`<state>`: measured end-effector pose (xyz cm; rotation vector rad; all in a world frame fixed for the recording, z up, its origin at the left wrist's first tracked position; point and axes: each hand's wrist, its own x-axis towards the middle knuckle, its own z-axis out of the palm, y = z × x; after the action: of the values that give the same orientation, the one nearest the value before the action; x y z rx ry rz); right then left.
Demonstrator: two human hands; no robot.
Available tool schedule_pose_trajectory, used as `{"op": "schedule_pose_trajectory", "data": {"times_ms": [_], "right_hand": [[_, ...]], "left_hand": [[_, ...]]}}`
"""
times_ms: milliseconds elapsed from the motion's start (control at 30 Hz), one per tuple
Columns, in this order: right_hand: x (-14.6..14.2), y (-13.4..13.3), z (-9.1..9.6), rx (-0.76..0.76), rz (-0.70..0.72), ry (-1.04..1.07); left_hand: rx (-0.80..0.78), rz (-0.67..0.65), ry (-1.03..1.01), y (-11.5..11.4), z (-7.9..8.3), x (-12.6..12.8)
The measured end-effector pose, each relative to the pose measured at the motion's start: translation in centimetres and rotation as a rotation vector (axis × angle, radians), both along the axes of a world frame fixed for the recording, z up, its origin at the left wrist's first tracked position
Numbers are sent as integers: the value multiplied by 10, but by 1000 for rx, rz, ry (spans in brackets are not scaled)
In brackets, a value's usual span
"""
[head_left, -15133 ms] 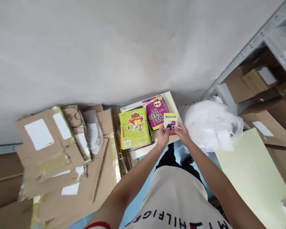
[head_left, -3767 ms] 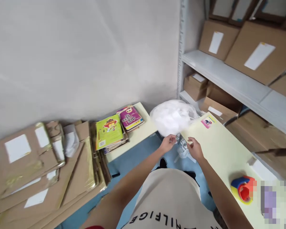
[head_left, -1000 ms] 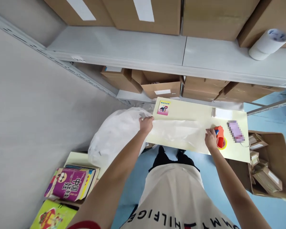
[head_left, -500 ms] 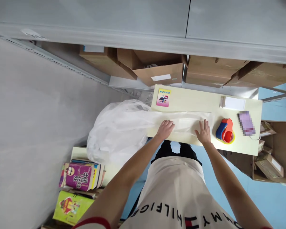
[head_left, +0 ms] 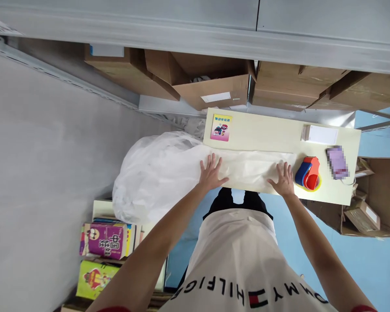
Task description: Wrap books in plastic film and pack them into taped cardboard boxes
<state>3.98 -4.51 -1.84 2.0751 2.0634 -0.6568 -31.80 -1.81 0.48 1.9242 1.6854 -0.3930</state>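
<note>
White translucent plastic film [head_left: 247,167] lies spread along the near side of a pale yellow table [head_left: 263,132]. Its bunched, puffy mass [head_left: 156,177] hangs off the table's left end. My left hand [head_left: 210,172] rests on the film near that end, fingers spread. Toward the film's right end, my right hand [head_left: 283,180] presses flat with its fingers apart. Just right of it stands a red and blue tape dispenser [head_left: 308,173] with a yellow-edged roll. A small booklet [head_left: 221,128] with cartoon figures lies at the table's far left corner.
A stack of white slips [head_left: 320,134] and a blurred purple phone [head_left: 338,162] lie at the table's right. Cardboard boxes [head_left: 214,89] fill the shelf behind. A carton [head_left: 386,195] holding small boxes stands right; stacked books [head_left: 105,240] are at lower left.
My left hand has slid left along the film, its fingers opening out. My right hand has shifted slightly right, and the film's right end lies a little farther right.
</note>
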Motion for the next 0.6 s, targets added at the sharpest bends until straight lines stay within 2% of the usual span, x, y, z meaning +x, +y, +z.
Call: {"op": "schedule_pose_trajectory", "data": {"times_ms": [67,233,333,467,600], "right_hand": [[-3,4,1,-2,-17,-20],[-2,4,7,-117,-6,-68],[0,0,12,-140,-6,-114],[-10,7,20,-138,-61,-121],[-53,43,31,-44,-53,127]], "left_hand": [[58,-21,-50,8,-4,2],[-34,12,-11,18,-22,-3],[-51,27,2,16,-26,-7],[-73,41,-12,15,-14,-3],[-46,180,-163,30,2,6]]}}
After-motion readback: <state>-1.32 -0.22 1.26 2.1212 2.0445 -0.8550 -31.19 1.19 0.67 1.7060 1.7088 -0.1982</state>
